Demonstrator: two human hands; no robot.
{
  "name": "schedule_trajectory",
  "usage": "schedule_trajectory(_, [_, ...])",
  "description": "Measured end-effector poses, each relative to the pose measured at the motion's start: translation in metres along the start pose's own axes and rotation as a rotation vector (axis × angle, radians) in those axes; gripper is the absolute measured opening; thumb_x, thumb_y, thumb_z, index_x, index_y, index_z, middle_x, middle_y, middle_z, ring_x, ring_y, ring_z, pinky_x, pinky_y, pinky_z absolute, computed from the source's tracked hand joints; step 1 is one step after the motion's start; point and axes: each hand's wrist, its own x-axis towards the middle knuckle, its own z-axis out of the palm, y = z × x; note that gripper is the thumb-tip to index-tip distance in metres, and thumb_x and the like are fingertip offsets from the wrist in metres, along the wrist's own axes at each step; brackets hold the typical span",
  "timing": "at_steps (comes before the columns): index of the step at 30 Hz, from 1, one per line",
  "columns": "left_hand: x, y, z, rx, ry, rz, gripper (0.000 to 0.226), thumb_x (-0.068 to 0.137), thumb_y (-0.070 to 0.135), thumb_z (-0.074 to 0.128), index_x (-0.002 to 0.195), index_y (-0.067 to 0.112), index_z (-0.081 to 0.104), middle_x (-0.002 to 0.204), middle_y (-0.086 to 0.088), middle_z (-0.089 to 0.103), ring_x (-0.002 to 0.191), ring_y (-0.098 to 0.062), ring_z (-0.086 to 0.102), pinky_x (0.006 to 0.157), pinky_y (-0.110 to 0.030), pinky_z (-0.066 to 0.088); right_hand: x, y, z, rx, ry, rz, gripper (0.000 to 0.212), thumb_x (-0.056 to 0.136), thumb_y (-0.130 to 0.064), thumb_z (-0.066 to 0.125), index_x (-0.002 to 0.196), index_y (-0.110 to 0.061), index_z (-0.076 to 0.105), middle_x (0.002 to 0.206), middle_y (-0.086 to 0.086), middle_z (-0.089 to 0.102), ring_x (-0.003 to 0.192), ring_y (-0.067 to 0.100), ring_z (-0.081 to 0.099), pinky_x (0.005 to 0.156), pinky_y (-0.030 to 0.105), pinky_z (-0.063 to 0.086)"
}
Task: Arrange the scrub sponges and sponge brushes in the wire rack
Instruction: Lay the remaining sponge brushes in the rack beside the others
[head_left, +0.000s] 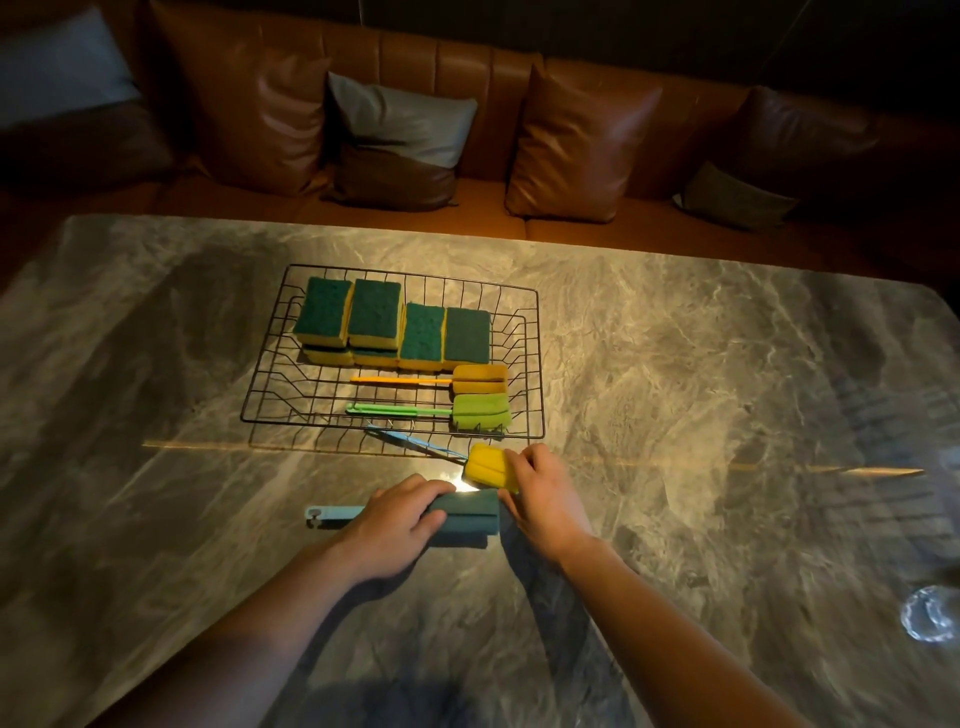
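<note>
A black wire rack (519, 291) stands on the marble table. Inside it, green-and-yellow scrub sponges (395, 327) line the far side, some stacked in twos. In front of them lie an orange sponge brush (480, 379) and a green sponge brush (480, 413), heads to the right. Just outside the rack's near edge, my right hand (540, 488) holds the yellow head of a blue-handled sponge brush (485, 467), whose handle slants up over the rack's rim. My left hand (395, 525) grips a teal sponge brush (467, 517) lying on the table, its pale blue handle (332, 515) pointing left.
The grey marble table (727, 389) spreads wide around the rack. A clear glass object (930, 613) sits near the right edge. Behind the table runs a brown leather sofa (467, 78) with several cushions.
</note>
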Motion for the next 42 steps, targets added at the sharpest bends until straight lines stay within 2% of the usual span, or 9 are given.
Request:
schedule_trajectory(6, [-0.006,-0.001,-0.022,-0.052,0.046,0.003,0.04,0.105,0.034,0.046,0.144,0.027,0.05,0.133,0.01,0.055,0.119,-0.011,0.051,0.101,-0.04,0.047,0.005,-0.004,0.001,0.215,-0.067,0.12,0.038,0.096,-0.032,0.066,0.129,-0.025,0.049,0.134,0.004,0.049,0.118,0.024,0.054,0.095,0.034,0.049])
schedule_trajectory(10, [-0.011,-0.001,-0.034,-0.127,0.085,0.017,0.022,0.103,0.031,0.051,0.124,0.03,0.058,0.107,0.008,0.064,0.095,-0.007,0.059,0.079,-0.033,0.05,0.006,-0.005,-0.005,0.41,-0.117,0.202,0.05,0.089,-0.026,0.075,0.132,-0.025,0.05,0.118,-0.007,0.057,0.108,0.014,0.057,0.093,0.031,0.049])
schedule_trajectory(13, [-0.016,-0.001,-0.047,-0.202,0.111,0.026,0.004,0.102,0.029,0.053,0.105,0.031,0.055,0.086,0.001,0.063,0.079,-0.015,0.061,0.071,-0.043,0.051,0.008,-0.004,-0.018,0.445,-0.181,0.149,0.035,0.088,-0.019,0.076,0.12,-0.02,0.062,0.115,0.0,0.062,0.104,0.021,0.059,0.093,0.038,0.053])
schedule_trajectory(16, [-0.019,0.004,-0.063,-0.219,0.134,0.075,0.005,0.102,0.028,0.055,0.098,0.032,0.056,0.085,-0.005,0.063,0.076,-0.016,0.058,0.071,-0.044,0.049,0.014,-0.006,-0.039,0.45,-0.233,0.071,0.024,0.09,-0.017,0.075,0.112,-0.017,0.067,0.111,0.003,0.066,0.102,0.022,0.062,0.093,0.043,0.054])
schedule_trajectory(21, [-0.015,0.017,-0.091,-0.212,0.188,0.136,0.007,0.101,0.028,0.056,0.1,0.036,0.057,0.081,0.004,0.064,0.07,-0.013,0.063,0.057,-0.028,0.049,0.035,-0.015,-0.077,0.514,-0.139,0.0,0.032,0.089,-0.017,0.076,0.12,-0.017,0.065,0.114,0.0,0.067,0.104,0.016,0.065,0.089,0.031,0.056])
schedule_trajectory(24, [-0.005,0.024,-0.103,-0.191,0.216,0.161,0.007,0.101,0.028,0.057,0.101,0.034,0.057,0.082,0.007,0.062,0.074,-0.007,0.061,0.06,-0.023,0.047,0.055,-0.015,-0.095,0.468,-0.031,-0.031,0.038,0.088,-0.017,0.077,0.123,-0.016,0.063,0.119,0.002,0.063,0.107,0.016,0.061,0.09,0.028,0.054])
schedule_trajectory(29, [0.03,0.036,-0.109,-0.196,0.209,0.12,0.001,0.1,0.034,0.057,0.101,0.034,0.058,0.082,0.004,0.062,0.071,-0.01,0.059,0.062,-0.032,0.048,0.094,-0.013,-0.106,0.387,0.086,-0.038,0.034,0.086,-0.015,0.078,0.117,-0.011,0.064,0.115,0.004,0.06,0.105,0.019,0.058,0.087,0.03,0.053])
schedule_trajectory(32, [0.053,0.041,-0.106,-0.183,0.17,0.103,0.01,0.096,0.044,0.06,0.097,0.034,0.059,0.078,0.005,0.062,0.069,-0.012,0.057,0.061,-0.034,0.044,0.116,-0.014,-0.104,0.346,0.058,-0.009,0.031,0.086,-0.014,0.078,0.113,-0.011,0.063,0.117,0.008,0.061,0.105,0.024,0.058,0.09,0.041,0.052])
schedule_trajectory(42, [0.104,0.037,-0.089,-0.194,0.188,0.015,0.019,0.095,0.047,0.063,0.091,0.03,0.057,0.073,-0.001,0.061,0.061,-0.014,0.053,0.057,-0.035,0.041,0.144,0.001,-0.095,0.357,-0.053,0.014,0.025,0.085,-0.012,0.079,0.107,-0.009,0.066,0.111,0.01,0.068,0.105,0.029,0.062,0.094,0.046,0.051])
